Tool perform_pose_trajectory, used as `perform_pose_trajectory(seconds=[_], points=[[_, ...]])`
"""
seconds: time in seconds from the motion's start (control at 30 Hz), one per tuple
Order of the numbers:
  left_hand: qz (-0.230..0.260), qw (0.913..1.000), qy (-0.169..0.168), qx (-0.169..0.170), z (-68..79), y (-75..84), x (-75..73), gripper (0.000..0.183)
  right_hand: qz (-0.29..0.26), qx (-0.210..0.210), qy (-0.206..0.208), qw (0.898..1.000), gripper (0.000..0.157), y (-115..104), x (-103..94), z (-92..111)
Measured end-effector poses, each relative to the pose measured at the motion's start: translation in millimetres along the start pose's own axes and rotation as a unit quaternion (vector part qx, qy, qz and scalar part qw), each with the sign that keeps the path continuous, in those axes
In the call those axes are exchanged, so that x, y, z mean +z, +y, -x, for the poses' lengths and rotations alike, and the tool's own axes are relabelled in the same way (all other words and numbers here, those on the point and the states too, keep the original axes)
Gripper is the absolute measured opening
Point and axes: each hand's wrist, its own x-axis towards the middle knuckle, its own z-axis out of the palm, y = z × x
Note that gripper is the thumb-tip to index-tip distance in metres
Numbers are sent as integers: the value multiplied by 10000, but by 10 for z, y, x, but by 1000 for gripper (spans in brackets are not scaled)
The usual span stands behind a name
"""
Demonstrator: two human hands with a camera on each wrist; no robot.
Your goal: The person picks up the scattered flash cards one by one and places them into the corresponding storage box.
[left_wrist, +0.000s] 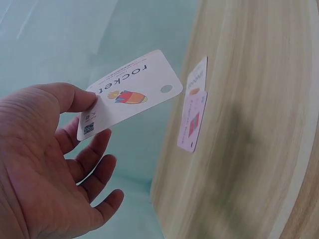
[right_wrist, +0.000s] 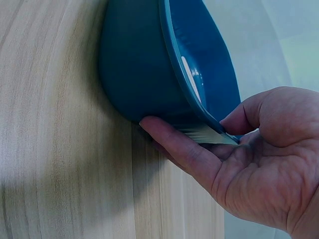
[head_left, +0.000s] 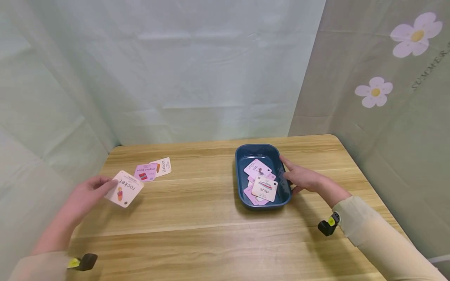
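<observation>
My left hand (head_left: 88, 195) pinches a white flash card (left_wrist: 137, 79) by one edge, between thumb and fingertips. The card reads "rocket" and has a small rocket picture; it is held above the left part of the table, tilted. At the right, my right hand (head_left: 305, 179) grips the right side of a dark blue rectangular tub (head_left: 238, 171). In the right wrist view the thumb hooks over the tub's rim while the other fingers (right_wrist: 184, 147) lie along its outer wall. Several cards lie loose inside the tub, a white "ship" card (head_left: 265, 189) on top.
Beyond my left hand, a pink "English book" card (head_left: 145, 172) and a white "lifeboat" card (head_left: 163, 167) lie overlapping on the wooden table (head_left: 197, 234). Pale curtains (head_left: 197, 78) hang behind the table and along both sides. Each wrist wears a small black camera (head_left: 328, 226).
</observation>
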Motion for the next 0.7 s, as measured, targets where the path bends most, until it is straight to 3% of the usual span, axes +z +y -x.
perform_pose_trajectory(seconds=[0.23,0.7], points=[[-43,10000,44,-34,-20,122,22,59,7,1,-13,10000,80,12,-11,0],[58,9996,183,210,-31,398,72,53,42,48,14,10000,79,26,-30,-21]])
